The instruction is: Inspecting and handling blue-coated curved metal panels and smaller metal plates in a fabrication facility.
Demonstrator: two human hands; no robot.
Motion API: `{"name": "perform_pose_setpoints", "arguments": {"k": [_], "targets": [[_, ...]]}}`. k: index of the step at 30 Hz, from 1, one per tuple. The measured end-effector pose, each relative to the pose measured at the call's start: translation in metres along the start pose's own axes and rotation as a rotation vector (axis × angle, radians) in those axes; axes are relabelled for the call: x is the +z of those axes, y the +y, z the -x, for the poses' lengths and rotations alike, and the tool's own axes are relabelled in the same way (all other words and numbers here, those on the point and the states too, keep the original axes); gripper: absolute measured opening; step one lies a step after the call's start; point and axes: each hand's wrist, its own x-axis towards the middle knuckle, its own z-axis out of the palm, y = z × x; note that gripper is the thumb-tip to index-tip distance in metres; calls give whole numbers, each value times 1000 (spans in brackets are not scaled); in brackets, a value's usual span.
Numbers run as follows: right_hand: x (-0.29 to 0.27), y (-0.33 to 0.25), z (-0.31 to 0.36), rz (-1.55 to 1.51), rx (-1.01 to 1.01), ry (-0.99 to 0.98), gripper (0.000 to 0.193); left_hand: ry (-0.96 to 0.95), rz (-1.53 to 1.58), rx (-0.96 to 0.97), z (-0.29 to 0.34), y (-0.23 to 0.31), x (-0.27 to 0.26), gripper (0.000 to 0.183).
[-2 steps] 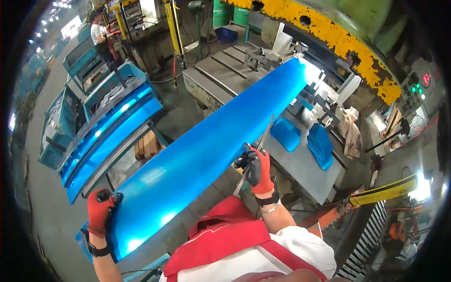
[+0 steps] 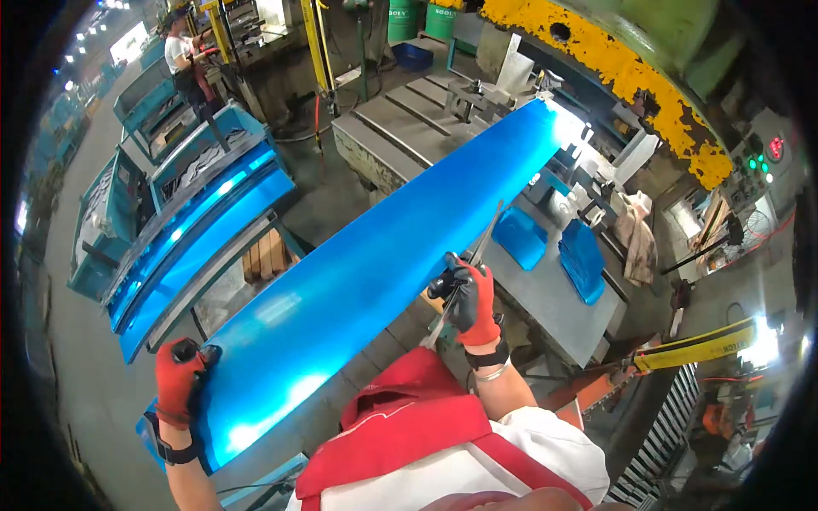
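Observation:
A long sheet-metal strip covered in blue film (image 2: 366, 247) slants across the view, from near left up to the press at far right. My left hand (image 2: 181, 379), in a red and black glove, is closed on the near left end of the strip. Beside its right edge, my right hand (image 2: 469, 300), gloved alike, is closed around a long, thin metal tool that looks like tongs (image 2: 488, 236). The tool's slim tips point up and away, close to the strip's edge. Whether the right fingers also touch the strip I cannot tell.
The strip's far end lies at the press (image 2: 613, 77) tooling. Blue cut pieces (image 2: 520, 238) rest on a grey metal table (image 2: 558, 311) to the right. At left, more blue strips (image 2: 204, 247) lie near teal scrap bins (image 2: 106, 226). A co-worker (image 2: 183, 64) stands far left.

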Motion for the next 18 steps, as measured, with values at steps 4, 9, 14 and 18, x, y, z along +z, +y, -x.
{"name": "perform_pose_setpoints", "arguments": {"k": [4,9,14,18], "targets": [[-7,4,-1,-70,18,19,20,-36,-119,42,6,-24,-9,31],[-4,6,3,-72,50,103,18,-210,-3,-99,1,-14,0,37],[-1,6,9,-32,-83,5,21,-148,7,-147,0,-32,-10,34],[-10,3,6,102,-116,11,19,-22,-142,-85,8,-19,-1,30]]}}
